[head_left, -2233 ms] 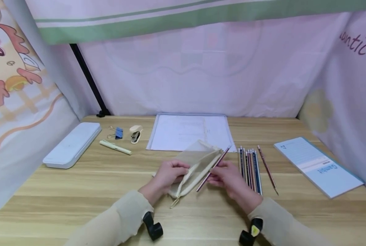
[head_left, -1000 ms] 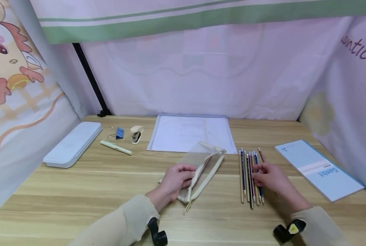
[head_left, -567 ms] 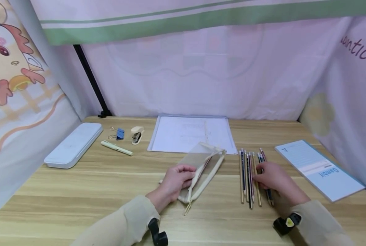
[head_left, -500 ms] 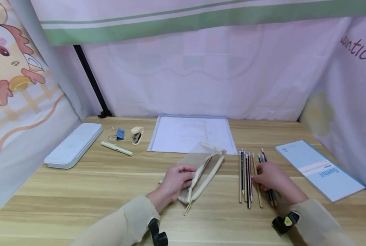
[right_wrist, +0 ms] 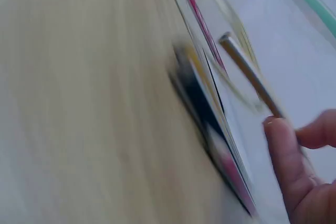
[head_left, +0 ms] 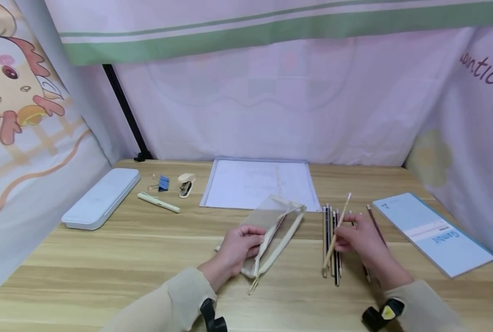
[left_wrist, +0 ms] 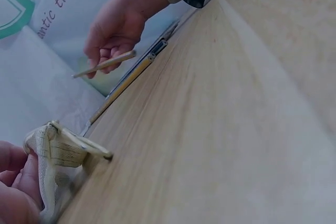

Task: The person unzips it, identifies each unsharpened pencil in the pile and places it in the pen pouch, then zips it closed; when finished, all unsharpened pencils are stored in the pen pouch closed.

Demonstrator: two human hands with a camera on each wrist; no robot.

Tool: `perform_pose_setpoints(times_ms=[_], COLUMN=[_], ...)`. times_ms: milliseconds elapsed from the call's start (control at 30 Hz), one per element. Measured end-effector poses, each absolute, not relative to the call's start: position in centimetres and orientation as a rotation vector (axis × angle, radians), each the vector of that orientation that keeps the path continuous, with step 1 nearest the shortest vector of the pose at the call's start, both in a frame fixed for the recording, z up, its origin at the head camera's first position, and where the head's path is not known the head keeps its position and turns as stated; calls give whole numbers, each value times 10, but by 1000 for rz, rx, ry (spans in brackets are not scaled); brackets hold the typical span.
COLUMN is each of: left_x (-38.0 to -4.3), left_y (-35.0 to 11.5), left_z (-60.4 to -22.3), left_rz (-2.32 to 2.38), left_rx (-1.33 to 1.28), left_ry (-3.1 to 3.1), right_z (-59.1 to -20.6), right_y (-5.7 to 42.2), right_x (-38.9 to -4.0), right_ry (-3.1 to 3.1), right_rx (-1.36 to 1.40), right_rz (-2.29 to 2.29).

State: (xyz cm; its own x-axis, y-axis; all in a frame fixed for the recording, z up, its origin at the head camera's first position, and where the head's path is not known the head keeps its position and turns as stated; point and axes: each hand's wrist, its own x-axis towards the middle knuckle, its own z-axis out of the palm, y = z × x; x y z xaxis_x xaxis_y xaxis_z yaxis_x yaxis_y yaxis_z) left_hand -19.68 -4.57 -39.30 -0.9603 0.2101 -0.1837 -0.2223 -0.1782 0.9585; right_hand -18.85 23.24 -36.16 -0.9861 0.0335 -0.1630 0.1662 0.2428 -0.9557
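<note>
My left hand (head_left: 238,249) grips the near-left edge of a cream mesh zip pouch (head_left: 276,258), whose mouth gapes. In the left wrist view the pouch (left_wrist: 67,153) is pinched at its rim. My right hand (head_left: 362,240) pinches a gold-coloured pencil (head_left: 344,210) between thumb and fingers, tilted and lifted above a row of pencils (head_left: 327,230). In the right wrist view the held pencil (right_wrist: 249,72) shows its flat, unsharpened end. A dark red pencil (head_left: 376,223) and some dark pencils lie partly hidden under the right hand.
Beyond the pouch lies a paper sheet in a clear folder (head_left: 230,184). To the left are a pale blue case (head_left: 101,198), a light green pen (head_left: 158,202), a blue binder clip (head_left: 163,183) and a small stapler (head_left: 186,184). A blue notepad (head_left: 433,235) lies at the right.
The right hand held a dark red pencil at the pouch, then went to the row and spread some pencils rightward. Now it has raised a gold-coloured one. The left hand keeps its hold.
</note>
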Motion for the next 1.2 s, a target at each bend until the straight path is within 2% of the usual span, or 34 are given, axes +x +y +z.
perform_pose_setpoints(times_ms=[300, 733, 967, 1200], left_x=[-198, -200, -199, -197], left_y=[-44, -39, -39, -39], left_z=[-394, -390, -390, -391], left_rz=[2217, 2250, 2252, 2226], left_rx=[-30, -63, -49, -70], left_ry=[1807, 1784, 1784, 1807], right_z=[-369, -385, -383, -373], right_y=[167, 109, 116, 165], right_x=[-191, -187, -189, -189], right_ry=[1996, 1959, 2007, 2166], right_rx=[241, 242, 202, 113], right_rz=[-2195, -2116, -2027, -1944])
